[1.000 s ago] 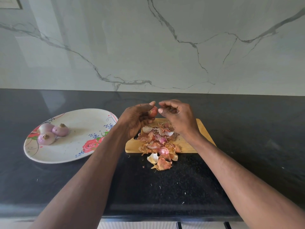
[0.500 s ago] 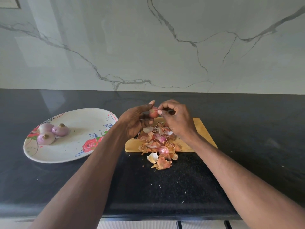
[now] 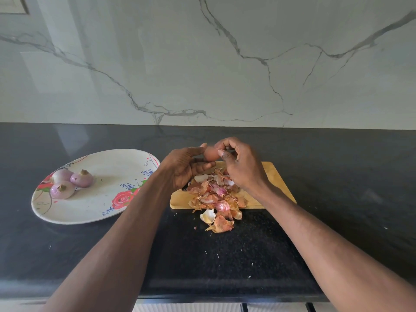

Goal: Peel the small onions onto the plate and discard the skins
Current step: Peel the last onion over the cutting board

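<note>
Forearms reached in from the near edge over the black speckled counter (image 3: 225, 255), where stray flecks of skin lay scattered. Beyond them, a few papery orange-pink skins (image 3: 219, 224) had slid off the front lip of the wooden cutting board (image 3: 276, 176) onto the stone. Most of the peelings, thin, curled and brittle-looking, sat heaped on the board's left half, probably because the hands worked directly above it so that scraps dropped into one pile for later discarding.

Above that heap the left hand (image 3: 182, 166) held the small onion (image 3: 211, 153), thumb and curled fingers wrapped round its left side and underside. The onion looked smooth, rounded and still orange-brown, so it probably kept its outer skin. The right hand (image 3: 242, 167) closed narrowly against the onion's right side, thumb and forefinger tips pinching at the skin, which suggested a strip being lifted; whether any had come free could not be told.

Off to the left, well apart from the board, the oval floral plate (image 3: 101, 212) carried three peeled onions (image 3: 72, 182), glossy pale purple, touching in a cluster near its left end. Behind everything rose the veined marble backsplash (image 3: 202, 64).
</note>
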